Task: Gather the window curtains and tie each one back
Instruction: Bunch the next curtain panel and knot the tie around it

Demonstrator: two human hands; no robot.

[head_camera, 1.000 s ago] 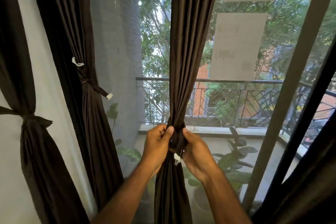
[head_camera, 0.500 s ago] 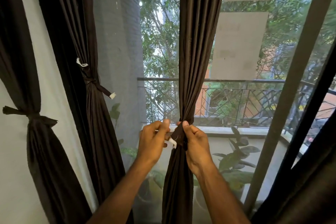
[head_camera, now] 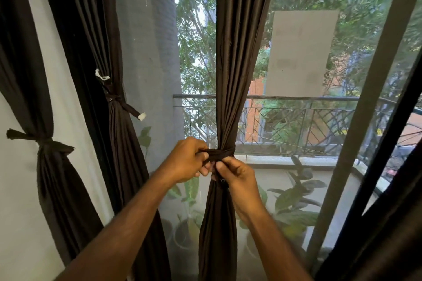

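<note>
1. Middle curtain (head_camera: 237, 75) is gathered into a narrow bundle in front of the window, cinched at railing height by a dark tie band (head_camera: 225, 153) wrapped around it.
2. Left hand (head_camera: 186, 161) is curled on the band's free end, just left of the bundle.
3. Right hand (head_camera: 236, 177) is pinched on the fabric just below the band (thumb and forefinger are closed; what exactly is pinched cannot be told).
4. Second curtain (head_camera: 114, 134), further left, is tied, with white-tipped strap ends sticking out.
5. Far-left curtain (head_camera: 49, 166) is knotted against the white wall (head_camera: 13, 212).
6. Potted plants (head_camera: 294, 203) and a balcony railing (head_camera: 296, 121) are seen through the glass.
</note>
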